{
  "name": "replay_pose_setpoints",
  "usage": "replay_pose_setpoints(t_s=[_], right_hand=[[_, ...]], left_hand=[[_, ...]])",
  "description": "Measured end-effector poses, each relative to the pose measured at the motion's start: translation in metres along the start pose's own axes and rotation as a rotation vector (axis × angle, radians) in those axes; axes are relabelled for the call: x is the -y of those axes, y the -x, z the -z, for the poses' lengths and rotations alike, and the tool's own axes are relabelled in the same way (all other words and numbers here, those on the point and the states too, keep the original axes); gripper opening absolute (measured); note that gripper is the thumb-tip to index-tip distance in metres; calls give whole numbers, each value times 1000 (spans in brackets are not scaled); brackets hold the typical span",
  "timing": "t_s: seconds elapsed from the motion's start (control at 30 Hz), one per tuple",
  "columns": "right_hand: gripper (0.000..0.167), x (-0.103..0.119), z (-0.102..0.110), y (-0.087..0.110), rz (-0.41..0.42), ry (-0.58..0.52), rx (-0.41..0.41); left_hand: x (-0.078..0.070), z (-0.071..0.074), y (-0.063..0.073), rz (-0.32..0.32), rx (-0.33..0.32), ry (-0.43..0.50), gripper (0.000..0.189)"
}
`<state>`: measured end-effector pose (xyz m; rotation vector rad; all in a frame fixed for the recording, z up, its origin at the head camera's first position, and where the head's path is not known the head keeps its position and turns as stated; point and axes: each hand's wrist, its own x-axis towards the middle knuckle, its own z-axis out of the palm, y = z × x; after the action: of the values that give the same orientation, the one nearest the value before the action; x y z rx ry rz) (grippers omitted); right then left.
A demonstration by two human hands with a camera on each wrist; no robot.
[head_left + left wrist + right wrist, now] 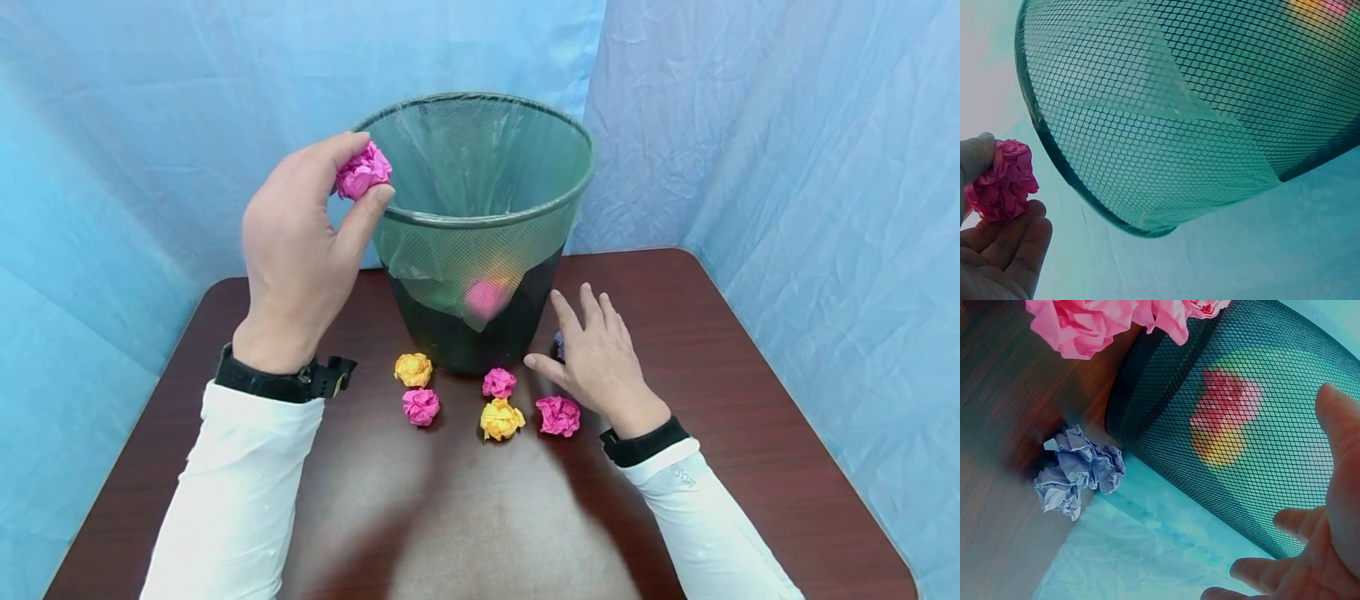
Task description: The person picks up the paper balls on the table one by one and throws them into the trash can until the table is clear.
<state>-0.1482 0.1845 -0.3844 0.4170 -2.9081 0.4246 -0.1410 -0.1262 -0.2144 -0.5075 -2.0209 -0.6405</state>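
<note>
To the left of the mesh bin (427,321), near its rim, a pink paper ball (365,171) is being pinched between the thumb and fingertips of the left hand (296,225). To the right of the bin's lower part, the right hand (600,358) is being held with fingers spread, nothing being gripped. Crumpled purple paper (1079,465), just right of the bin's base, is being partly hidden by that hand in the head view. Before the bin, two yellow balls (413,370) and three more pink balls (558,416) are being borne by the dark table (750,467). Inside the bin, pink and yellow paper (1225,403) is being glimpsed through the mesh.
</note>
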Motion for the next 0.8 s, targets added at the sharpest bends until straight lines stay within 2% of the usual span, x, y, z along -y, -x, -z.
replay_pose_setpoints(t_s=[0.17,0.33,0.57,0.8], right_hand=[[99,-1,-1,0,-1,-5,-1],[100,-1,-2,-1,-6,-5,0],[100,-1,-3,-1,-9,-6,-5],[100,-2,-3,-1,-9,-4,-2]], left_hand=[[-2,-6,-7,-13,-11,24,46],[0,-9,-11,-63,24,-23,50],[-3,-15,-11,26,64,-2,49],[-1,-18,-10,33,115,-15,50]])
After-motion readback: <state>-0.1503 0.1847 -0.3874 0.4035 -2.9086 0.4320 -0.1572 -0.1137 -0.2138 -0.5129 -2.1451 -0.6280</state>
